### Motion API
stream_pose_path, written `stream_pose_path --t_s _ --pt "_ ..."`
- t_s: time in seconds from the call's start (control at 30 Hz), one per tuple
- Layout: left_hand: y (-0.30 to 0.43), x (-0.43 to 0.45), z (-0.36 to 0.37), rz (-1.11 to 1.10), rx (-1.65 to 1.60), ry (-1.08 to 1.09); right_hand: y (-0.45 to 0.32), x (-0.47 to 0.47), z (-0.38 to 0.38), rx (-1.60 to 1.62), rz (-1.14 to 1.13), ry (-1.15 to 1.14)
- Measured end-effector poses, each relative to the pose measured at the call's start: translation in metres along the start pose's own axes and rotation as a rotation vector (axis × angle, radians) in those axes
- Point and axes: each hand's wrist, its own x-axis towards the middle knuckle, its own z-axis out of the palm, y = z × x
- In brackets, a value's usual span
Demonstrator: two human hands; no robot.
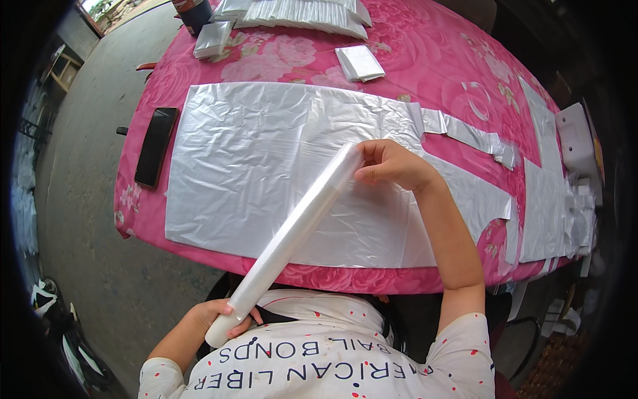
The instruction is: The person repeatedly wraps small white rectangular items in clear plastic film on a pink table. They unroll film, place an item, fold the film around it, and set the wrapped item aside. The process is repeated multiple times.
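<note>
A long strip of clear plastic film, rolled or folded into a narrow tube (pixel 294 234), slants across the front of the table. My left hand (pixel 227 319) grips its lower end close to my body. At the upper end, my right hand (pixel 391 164) pinches the film between thumb and fingers. Beneath it, a large sheet of whitish plastic film (pixel 234 164) lies flat and wrinkled, with cut-out curves and strap-like strips (pixel 468 132) at its right side, much like a disposable apron.
A smartphone (pixel 156 147) lies left of the sheet on the pink floral tablecloth (pixel 279 55). Folded plastic packets (pixel 304 17) are lined up at the back, with a small stack (pixel 360 62) nearer. More film (pixel 546 214) and a white plastic box (pixel 575 132) sit at the right edge.
</note>
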Motion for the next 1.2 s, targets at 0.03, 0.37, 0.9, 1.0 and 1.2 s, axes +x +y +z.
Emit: stream_pose_path --t_s 0.03,0.37,0.9,1.0,1.2 --pt "-0.002 0.000 -0.003 -0.002 -0.049 -0.039 0.000 0.001 0.001 -0.010 0.002 -0.006" --pt "-0.009 0.002 -0.019 -0.020 -0.260 -0.220 -0.003 0.006 0.005 0.015 0.004 -0.004" --pt "-0.007 0.002 -0.014 -0.030 -0.247 -0.198 -0.003 0.008 0.018 -0.110 0.015 0.213" --pt "-0.008 0.001 -0.015 -0.032 -0.247 -0.182 -0.009 0.003 0.021 -0.137 0.051 0.228" --pt "-0.007 0.001 -0.010 -0.033 -0.210 -0.132 -0.012 0.002 0.022 -0.164 0.027 0.207"
